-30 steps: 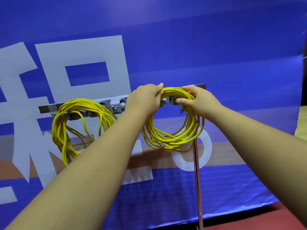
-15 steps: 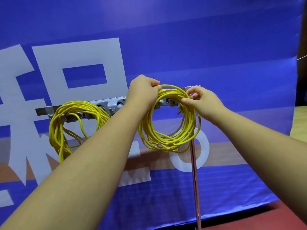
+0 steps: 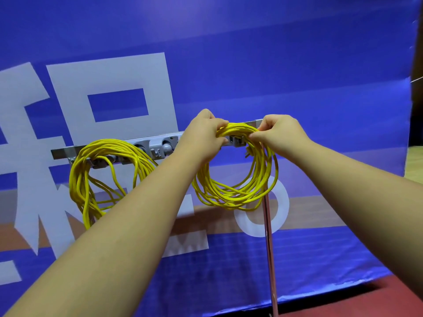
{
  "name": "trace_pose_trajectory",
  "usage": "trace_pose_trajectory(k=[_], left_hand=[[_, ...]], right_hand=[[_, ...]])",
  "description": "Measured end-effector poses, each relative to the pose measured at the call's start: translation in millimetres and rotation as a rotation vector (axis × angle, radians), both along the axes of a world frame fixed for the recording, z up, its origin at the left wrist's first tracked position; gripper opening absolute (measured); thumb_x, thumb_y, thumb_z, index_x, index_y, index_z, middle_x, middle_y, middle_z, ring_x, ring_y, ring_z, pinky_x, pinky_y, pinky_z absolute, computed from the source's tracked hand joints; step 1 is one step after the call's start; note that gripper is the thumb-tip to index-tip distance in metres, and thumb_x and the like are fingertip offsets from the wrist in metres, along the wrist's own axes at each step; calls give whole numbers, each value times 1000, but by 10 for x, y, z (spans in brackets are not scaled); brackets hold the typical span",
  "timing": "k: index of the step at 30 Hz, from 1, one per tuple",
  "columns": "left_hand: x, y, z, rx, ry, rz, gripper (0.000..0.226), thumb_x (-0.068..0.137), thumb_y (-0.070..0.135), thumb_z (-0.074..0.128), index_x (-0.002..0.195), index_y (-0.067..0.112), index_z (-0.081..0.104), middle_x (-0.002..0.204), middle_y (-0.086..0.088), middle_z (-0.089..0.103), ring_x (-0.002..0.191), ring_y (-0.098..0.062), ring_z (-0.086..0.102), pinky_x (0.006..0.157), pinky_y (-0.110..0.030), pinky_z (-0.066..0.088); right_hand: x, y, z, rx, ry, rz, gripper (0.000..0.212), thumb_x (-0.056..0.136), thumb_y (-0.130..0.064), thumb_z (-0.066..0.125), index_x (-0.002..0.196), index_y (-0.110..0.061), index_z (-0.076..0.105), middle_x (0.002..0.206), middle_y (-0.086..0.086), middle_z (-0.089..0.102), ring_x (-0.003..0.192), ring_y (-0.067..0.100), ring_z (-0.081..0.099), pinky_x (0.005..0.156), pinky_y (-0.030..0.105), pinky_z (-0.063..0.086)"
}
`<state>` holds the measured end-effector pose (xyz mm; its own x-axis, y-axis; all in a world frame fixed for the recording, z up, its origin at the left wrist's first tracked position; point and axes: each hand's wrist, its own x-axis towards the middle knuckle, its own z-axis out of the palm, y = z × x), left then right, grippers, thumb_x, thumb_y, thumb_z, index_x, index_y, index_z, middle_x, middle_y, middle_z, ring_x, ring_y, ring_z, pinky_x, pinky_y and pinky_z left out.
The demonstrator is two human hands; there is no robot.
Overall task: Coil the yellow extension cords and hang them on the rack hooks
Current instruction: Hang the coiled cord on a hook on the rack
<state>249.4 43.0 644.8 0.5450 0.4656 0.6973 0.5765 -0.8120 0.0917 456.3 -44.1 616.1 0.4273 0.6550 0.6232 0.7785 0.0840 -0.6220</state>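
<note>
Head view: the rack [image 3: 155, 146], a grey bar on a thin pole [image 3: 270, 259], runs across a blue banner [image 3: 297, 65], and everything here is placed against it. At the rack's left end, coil 1 [image 3: 107, 175] of yellow cord hangs by its top from a hook, its loops sagging below the bar and touching neither hand. Toward the rack's right end, the left hand [image 3: 201, 140] is clenched around the upper left of coil 2 [image 3: 235, 179], fingers curled over the strands just in front of the bar. Coil 2's top arc lies between the 2 hands at bar height; the rest hangs as a round bundle below the rack, in front of the pole. At the rack's right tip, the right hand [image 3: 279, 133] pinches the coil's upper right strands between thumb and fingertips. Whether coil 2 already sits on a hook I cannot tell; the hands cover that spot.

Against the frame 0.5 s ago, the hands have drawn closer together on the top arc, the right hand has gone from a loose touch with an extended finger to a tight pinch, and coil 1 has not changed.
</note>
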Motion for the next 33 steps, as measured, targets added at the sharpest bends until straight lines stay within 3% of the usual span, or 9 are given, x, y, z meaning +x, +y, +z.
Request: trace_pose_trajectory(k=[2, 4, 7, 10, 15, 19, 26, 33], left_hand=[[-11, 29, 9, -1, -87, 16, 23, 91, 22, 76, 114, 23, 75, 106, 1, 60, 81, -10, 57, 62, -10, 37], [-18, 64, 21, -58, -186, 15, 19, 86, 18, 79, 104, 22, 74, 99, 2, 65, 72, -4, 55, 54, -5, 36], [-3, 80, 26, -92, -235, -2, 20, 84, 24, 83, 99, 25, 70, 94, 5, 69, 85, -12, 62, 67, -18, 44], [27, 76, 48, -122, -269, -29, 27, 83, 25, 84, 100, 25, 64, 89, 7, 69, 82, -10, 63, 65, -20, 47], [58, 101, 97, -109, -230, -34, 28, 82, 25, 86, 99, 28, 63, 90, 9, 68, 83, -11, 63, 66, -20, 46], [82, 106, 109, -95, -205, -39, 26, 84, 25, 84, 101, 26, 65, 93, 8, 67, 86, -12, 62, 68, -20, 46], [82, 175, 82, -89, -184, -25, 28, 86, 38, 82, 109, 26, 74, 96, 8, 70, 88, -12, 63, 73, -22, 46], [101, 134, 167, -217, -189, 8, 15, 89, 37, 80, 100, 27, 78, 88, 6, 73, 78, -8, 68, 63, -22, 55]], right_hand=[[-23, -5, 30, -4, -23, 4, 27, 83, -42, 85, 78, -20, 69, 79, -1, 72, 78, 16, 66, 62, 30, 48], [-43, 5, 50, 3, -74, 15, 30, 84, -48, 84, 83, -21, 69, 84, 0, 72, 81, 17, 66, 67, 34, 51], [-89, 10, 69, 33, -151, 34, 31, 88, -54, 80, 99, -27, 70, 87, 0, 69, 82, 18, 63, 71, 37, 52], [-140, 45, 69, 95, -148, 89, 27, 94, -55, 72, 110, -33, 69, 88, 1, 64, 81, 17, 62, 75, 42, 56], [-201, 72, 70, 121, -179, 112, 19, 98, -51, 67, 110, -38, 73, 100, 2, 63, 91, 19, 64, 84, 46, 58], [-212, 71, 78, 111, -225, 107, 15, 99, -46, 68, 110, -37, 73, 94, 1, 59, 86, 17, 60, 82, 45, 57], [-233, 68, 60, 164, -212, -1, 9, 96, -30, 65, 97, -26, 73, 98, -4, 58, 88, 15, 59, 73, 32, 49], [-192, 30, -12, 240, -287, 6, 14, 99, -38, 70, 96, -25, 75, 93, -2, 59, 85, 14, 58, 73, 32, 48]])
